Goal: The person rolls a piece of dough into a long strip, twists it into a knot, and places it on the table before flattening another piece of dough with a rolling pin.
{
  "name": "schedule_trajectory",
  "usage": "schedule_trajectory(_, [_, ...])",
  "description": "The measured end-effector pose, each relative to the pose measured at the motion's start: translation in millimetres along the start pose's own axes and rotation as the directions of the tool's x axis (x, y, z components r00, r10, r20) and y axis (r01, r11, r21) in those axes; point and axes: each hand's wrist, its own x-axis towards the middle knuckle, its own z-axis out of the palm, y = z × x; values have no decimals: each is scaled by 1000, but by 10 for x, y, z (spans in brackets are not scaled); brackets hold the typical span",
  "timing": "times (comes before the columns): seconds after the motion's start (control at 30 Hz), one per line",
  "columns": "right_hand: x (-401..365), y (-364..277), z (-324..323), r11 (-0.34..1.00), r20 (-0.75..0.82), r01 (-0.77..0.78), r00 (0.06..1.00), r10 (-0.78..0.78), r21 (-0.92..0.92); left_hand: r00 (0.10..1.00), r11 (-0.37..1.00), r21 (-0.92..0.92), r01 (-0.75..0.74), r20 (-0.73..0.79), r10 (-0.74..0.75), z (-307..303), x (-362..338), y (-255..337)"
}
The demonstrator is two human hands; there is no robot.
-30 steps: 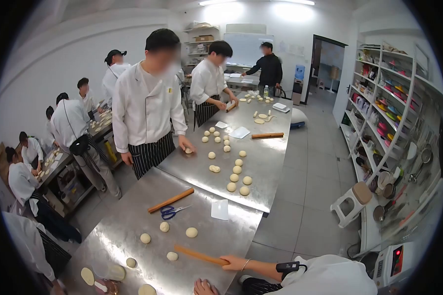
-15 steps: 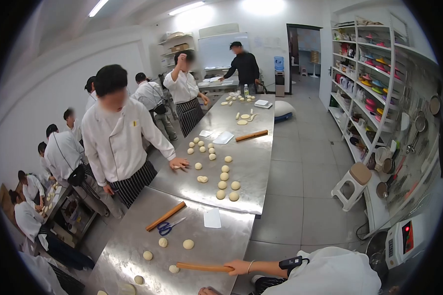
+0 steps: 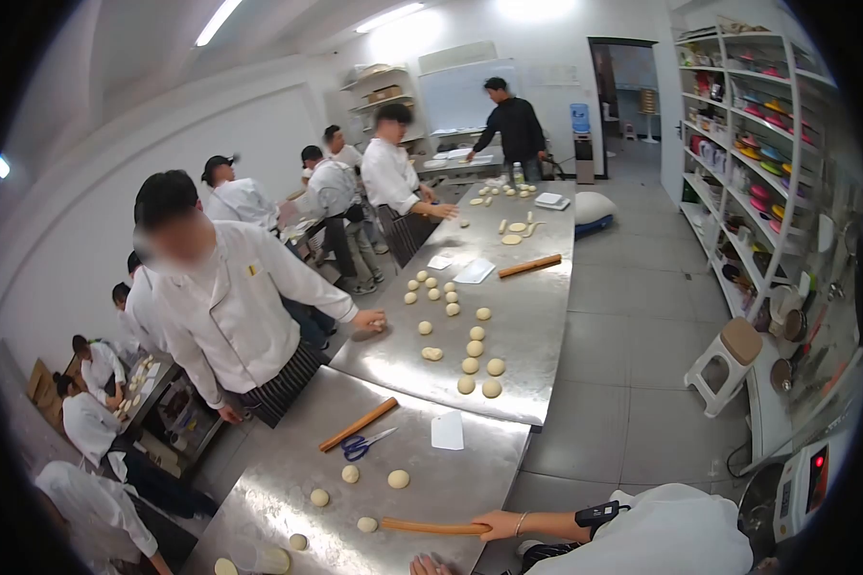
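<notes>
Bakery classroom, steel table (image 3: 278, 498). Right hand (image 3: 499, 525) fingers curled round rolling pin (image 3: 431, 526) end, likely steadying it; dough balls (image 3: 398, 478) beyond fingertips. Left hand (image 3: 422, 565) cropped, grip unclear.

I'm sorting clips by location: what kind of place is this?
Probably a baking classroom: dough balls and a rolling pin on steel tables, people in white chef jackets, a whiteboard.

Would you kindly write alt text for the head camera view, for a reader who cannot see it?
The person's right hand grips one end of a wooden rolling pin lying on a steel table among small dough balls; the left hand barely shows at the bottom edge. Other people in white jackets work along further tables.
</notes>
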Motion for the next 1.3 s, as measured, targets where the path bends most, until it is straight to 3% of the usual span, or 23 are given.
schedule_trajectory(0.03, [25, 18, 3, 1000, 26, 10, 1000, -10, -5, 976, 981, 47, 187, 105, -191, 65, 47, 18])
schedule_trajectory(0.13, [-11, -106, -20, 996, 51, -53, 997, 57, -77, 987, 976, 149, 161, -25, -159, 204, 28, 42])
schedule_trajectory(0.2, [-22, -226, -92, 984, 75, -91, 992, 104, -155, 974, 968, -115, 223, 67, -216, 314, 8, -140])
schedule_trajectory(0.27, [46, -120, -55, 984, 68, -64, 995, 76, -165, 975, 963, -190, 189, -81, -207, -34, 34, -63])
schedule_trajectory(0.3, [81, -67, 13, 979, -18, -41, 999, 38, -197, 955, 955, -221, 197, -176, -238, -159, 9, -83])
schedule_trajectory(0.33, [119, -320, -32, 900, -39, -162, 986, 160, -404, 915, 928, -241, 283, -222, -337, -353, -44, -51])
schedule_trajectory(0.37, [161, -358, -16, 837, -74, -186, 982, 173, -514, 848, 883, -301, 361, -288, -445, -520, -83, -11])
schedule_trajectory(0.47, [254, -338, 149, 753, -101, -12, 992, -73, -658, 730, 823, -322, 468, -385, -565, -625, -283, -190])
schedule_trajectory(0.53, [291, -419, 287, 745, -40, 72, 991, -131, -663, 727, 857, -288, 428, -453, -516, -698, -371, -216])
schedule_trajectory(0.57, [314, -440, 354, 725, -18, 128, 982, -189, -677, 719, 847, -279, 453, -448, -532, -700, -390, -238])
schedule_trajectory(0.6, [358, -442, 400, 729, 5, 143, 982, -188, -669, 769, 870, -190, 455, -409, -491, -686, -392, -243])
schedule_trajectory(0.63, [410, -449, 437, 674, 45, 235, 957, -287, -701, 815, 889, -102, 447, -363, -451, -669, -372, -243])
schedule_trajectory(0.67, [438, -455, 486, 608, 85, 320, 920, -382, -727, 800, 880, -75, 469, -385, -459, -634, -324, -229])
schedule_trajectory(0.7, [448, -477, 533, 611, 96, 330, 919, -383, -720, 796, 874, -70, 481, -383, -469, -595, -346, -258])
schedule_trajectory(0.77, [445, -508, 601, 634, 105, 369, 905, -413, -680, 833, 848, -65, 527, -160, -530, -496, -391, -325])
schedule_trajectory(0.8, [427, -501, 628, 637, 114, 372, 906, -407, -675, 834, 865, -17, 502, -255, -489, -447, -388, -325])
schedule_trajectory(0.9, [339, -490, 651, 674, 105, 301, 943, -316, -674, 841, 857, -28, 514, -181, -510, -351, -426, -336])
schedule_trajectory(1.0, [281, -500, 632, 732, 56, 262, 954, -294, -628, 839, 857, -10, 515, -198, -506, -294, -435, -322])
schedule_trajectory(1.07, [247, -460, 622, 745, -92, 161, 954, -285, -647, 828, 845, -17, 534, -189, -527, -285, -457, -328])
schedule_trajectory(1.17, [255, -375, 651, 763, -166, 45, 966, -198, -645, 817, 836, 9, 548, -218, -534, -246, -448, -316])
schedule_trajectory(1.3, [330, -359, 764, 719, -229, 9, 945, -233, -695, 799, 805, 85, 587, -217, -560, -226, -369, -349])
